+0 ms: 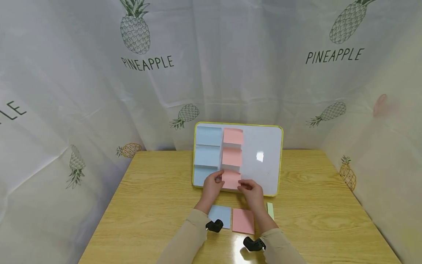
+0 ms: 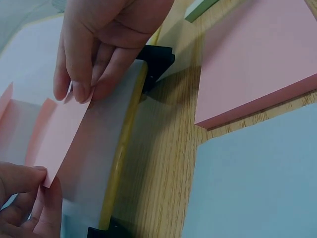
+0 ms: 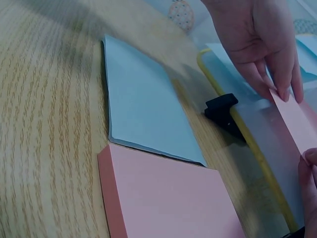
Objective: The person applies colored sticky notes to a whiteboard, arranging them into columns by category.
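Observation:
A pink sticky note is at the bottom of the middle column on a yellow-rimmed whiteboard. My left hand pinches its left edge and my right hand pinches its right edge. In the left wrist view the note stands out from the board along its lower edge, with fingertips at both corners. Above it hang two more pink notes, the lower one just over my hands. Blue notes form a column at the left, the lowest partly behind my left hand.
On the wooden table, before the board, lie a blue pad, a thick pink pad and a narrow green pad. Black feet support the board's lower edge. A pineapple-print curtain hangs behind.

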The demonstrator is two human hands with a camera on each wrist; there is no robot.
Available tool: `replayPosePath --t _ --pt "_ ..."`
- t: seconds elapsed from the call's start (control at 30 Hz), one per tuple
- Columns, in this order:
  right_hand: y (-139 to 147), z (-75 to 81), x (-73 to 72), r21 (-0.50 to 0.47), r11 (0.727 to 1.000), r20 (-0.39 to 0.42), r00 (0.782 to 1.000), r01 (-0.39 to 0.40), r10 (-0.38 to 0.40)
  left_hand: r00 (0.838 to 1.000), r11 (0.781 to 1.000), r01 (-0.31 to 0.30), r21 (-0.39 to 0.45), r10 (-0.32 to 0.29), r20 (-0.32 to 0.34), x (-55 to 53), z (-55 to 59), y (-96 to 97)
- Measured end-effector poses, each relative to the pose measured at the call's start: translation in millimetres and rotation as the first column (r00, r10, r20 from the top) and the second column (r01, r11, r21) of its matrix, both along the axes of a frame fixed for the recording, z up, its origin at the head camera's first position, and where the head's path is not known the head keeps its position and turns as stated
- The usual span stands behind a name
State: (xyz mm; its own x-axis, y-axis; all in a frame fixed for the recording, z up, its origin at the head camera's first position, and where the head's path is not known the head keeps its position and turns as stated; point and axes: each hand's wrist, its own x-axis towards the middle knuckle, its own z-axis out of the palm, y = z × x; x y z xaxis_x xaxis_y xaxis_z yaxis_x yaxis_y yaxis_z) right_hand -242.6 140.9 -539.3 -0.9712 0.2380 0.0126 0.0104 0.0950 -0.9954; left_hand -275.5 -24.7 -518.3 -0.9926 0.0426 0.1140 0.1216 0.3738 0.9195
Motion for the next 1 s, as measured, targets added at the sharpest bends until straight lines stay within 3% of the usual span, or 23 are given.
replayPosePath --t 0.47,1.0 --pt "-1.4 -2.3 -0.8 0.031 0.999 0.0 1.0 0.007 -0.007 0.999 1.0 -0.031 0.003 0.031 0.016 -1.2 -1.2 0.0" --pt "-6.2 0.6 3.4 0.198 0.98 -0.051 0.999 0.022 -0.013 0.998 0.999 -0.033 -0.033 0.035 0.046 0.7 5.0 0.0"
